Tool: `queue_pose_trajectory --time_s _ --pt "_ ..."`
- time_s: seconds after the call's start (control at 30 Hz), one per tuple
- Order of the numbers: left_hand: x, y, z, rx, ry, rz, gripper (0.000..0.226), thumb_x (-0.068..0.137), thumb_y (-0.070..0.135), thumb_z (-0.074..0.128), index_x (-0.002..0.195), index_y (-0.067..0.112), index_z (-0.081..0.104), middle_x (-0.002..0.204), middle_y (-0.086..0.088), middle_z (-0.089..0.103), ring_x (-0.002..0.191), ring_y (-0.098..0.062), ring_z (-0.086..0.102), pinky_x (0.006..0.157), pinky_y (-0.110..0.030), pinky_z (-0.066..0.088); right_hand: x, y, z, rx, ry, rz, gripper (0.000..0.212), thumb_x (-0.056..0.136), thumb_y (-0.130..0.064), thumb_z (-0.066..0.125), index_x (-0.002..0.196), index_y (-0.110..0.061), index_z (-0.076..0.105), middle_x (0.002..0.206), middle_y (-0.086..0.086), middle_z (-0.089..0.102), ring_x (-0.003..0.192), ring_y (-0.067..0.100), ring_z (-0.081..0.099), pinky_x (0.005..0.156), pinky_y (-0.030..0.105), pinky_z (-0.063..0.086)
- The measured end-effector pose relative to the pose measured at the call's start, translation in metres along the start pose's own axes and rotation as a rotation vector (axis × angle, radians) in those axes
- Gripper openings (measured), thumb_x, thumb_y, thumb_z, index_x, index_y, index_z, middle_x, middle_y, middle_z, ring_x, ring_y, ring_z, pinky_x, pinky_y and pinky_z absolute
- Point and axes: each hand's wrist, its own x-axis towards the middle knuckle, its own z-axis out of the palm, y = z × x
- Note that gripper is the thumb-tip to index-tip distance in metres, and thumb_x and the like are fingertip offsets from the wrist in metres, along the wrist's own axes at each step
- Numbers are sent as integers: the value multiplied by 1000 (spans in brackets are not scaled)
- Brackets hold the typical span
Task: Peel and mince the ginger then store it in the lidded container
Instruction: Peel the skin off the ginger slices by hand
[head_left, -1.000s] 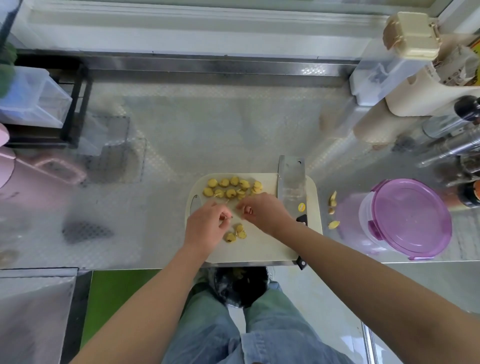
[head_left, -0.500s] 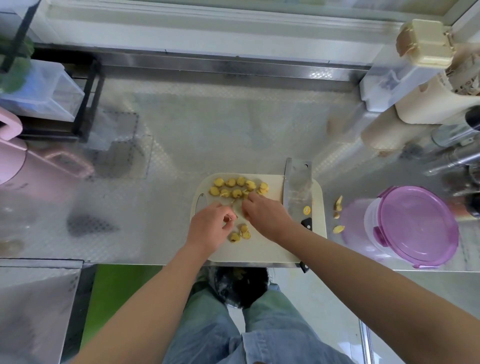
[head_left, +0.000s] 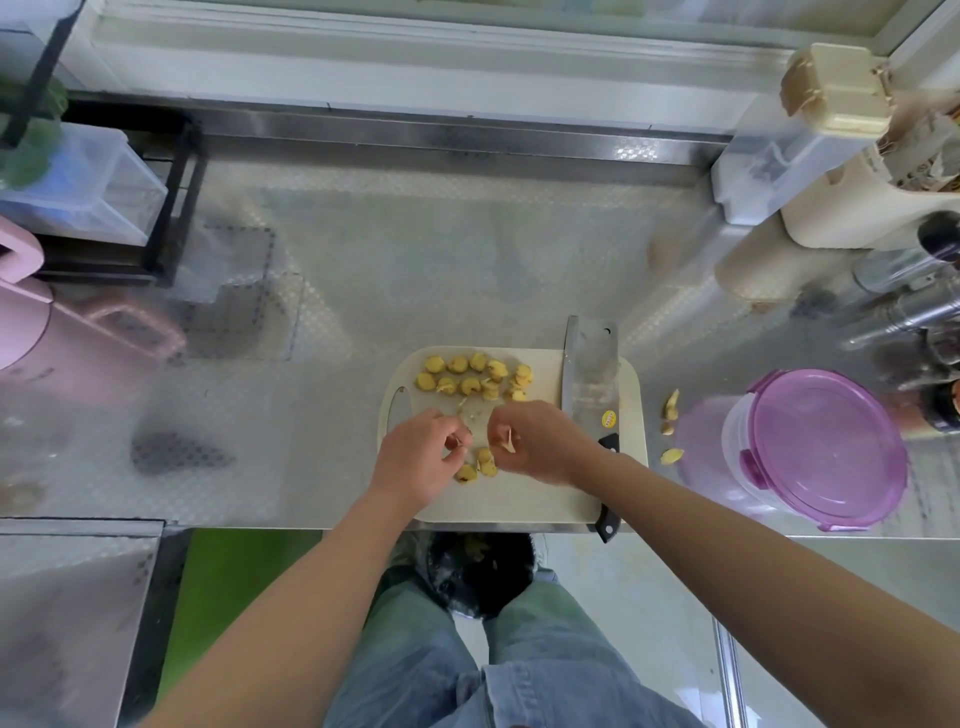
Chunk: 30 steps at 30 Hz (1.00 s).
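Several yellow ginger slices (head_left: 470, 376) lie in rows at the far side of the white cutting board (head_left: 535, 493), and a few more ginger slices (head_left: 480, 465) sit between my hands. My left hand (head_left: 423, 457) hovers over the board's middle with its fingers curled, pinching a small dark scrap. My right hand (head_left: 540, 441) pinches a thin pale strip of ginger peel (head_left: 510, 441). A cleaver (head_left: 592, 374) lies flat on the board's right side, handle toward me. The clear container with a purple lid (head_left: 826, 447) stands closed at the right.
Ginger offcuts (head_left: 671, 428) lie on the steel counter between board and container. A pink jug (head_left: 31, 338) and a black rack with clear bins (head_left: 88, 187) stand at the left. Bottles and a beige holder (head_left: 883, 208) crowd the right. A bin (head_left: 478, 571) sits below the counter edge.
My right hand drew back from the far ginger rows toward the board's middle and now holds a strip of peel. My left hand has barely shifted.
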Motion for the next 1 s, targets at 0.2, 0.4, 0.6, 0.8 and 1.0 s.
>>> queue_pose_trajectory --time_s 0.2,0.4,0.6,0.8,1.0 --pt "-2 1 0 28 -9 -7 12 89 26 63 100 25 69 93 8 59 73 -9 50 66 -22 38 -2 -7 10 6 -66 14 13 91 -23 62 99 -17 70 91 -3 71 76 8 58 75 23 47" --pt "-10 -4 -2 10 -2 -11 6 89 24 63 92 26 68 88 11 56 78 -9 54 66 -22 38 8 -9 16 5 -40 172 20 87 -22 68 106 -17 70 96 1 72 89 17 65 84 34 52" --pt "-17 -5 -2 -14 -41 22 10 86 27 68 96 26 69 89 10 58 70 -2 48 63 -20 36 6 -13 23 -133 -41 172 20 90 -21 61 108 -19 68 101 4 68 93 25 63 81 38 52" --pt "-20 -2 6 59 -31 57 18 87 29 68 104 24 70 97 6 62 85 -13 62 66 -22 41 -1 -13 28 -162 7 117 16 91 -24 60 104 -19 68 104 1 62 93 24 61 76 35 49" --pt "-19 -1 3 33 -41 36 13 86 27 68 98 22 66 96 8 61 84 -9 60 69 -22 43 -1 -6 24 207 50 187 7 82 -19 73 87 -17 70 87 -6 62 73 10 56 75 31 50"
